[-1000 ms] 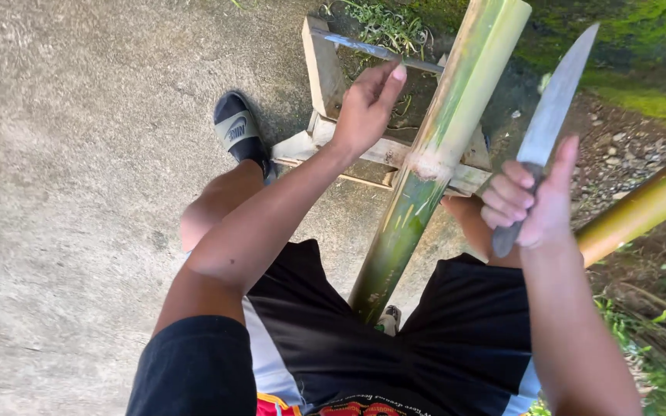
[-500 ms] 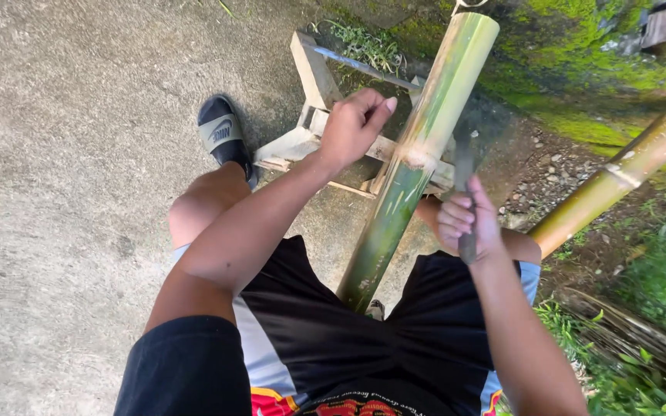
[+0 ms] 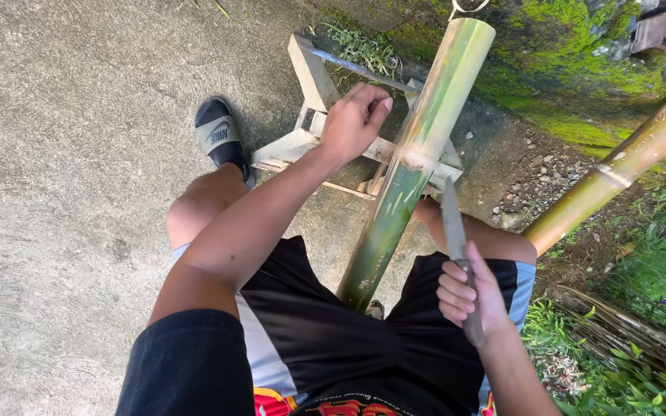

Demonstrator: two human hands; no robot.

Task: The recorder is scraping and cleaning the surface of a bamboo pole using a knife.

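Seated person, head view looking down over black shorts (image 3: pixel 310 347).

Bamboo pole (image 3: pixel 418 146): thick, round, smooth green skin with yellowish streaks. It runs from between the knees up and away, resting on a stand. One pale, rough ring at a node, just where the pole crosses the stand's crossbar.

Stand (image 3: pixel 310 77): pale, weathered wooden frame, square-cut bars, on rough grey concrete (image 3: pixel 63 192).

Left hand (image 3: pixel 352 123): loosely curled, fingers bent inward, set just beside the pole near the node. Contact with the pole cannot be told for certain.

Right hand (image 3: pixel 468 296): closed in a firm grip around a knife's handle. Knife (image 3: pixel 452 223): long, flat, dull grey blade, tip pointing up toward the node, just beside the pole's right edge.

Second pole (image 3: pixel 618 166): thinner, yellow-brown, slanting at right, apart from the first.

Sandal (image 3: pixel 221 139): black slide with a grey strap, on the left foot, beside the stand.

Moss (image 3: pixel 572 69): bright green, clumpy, on a stone face behind.
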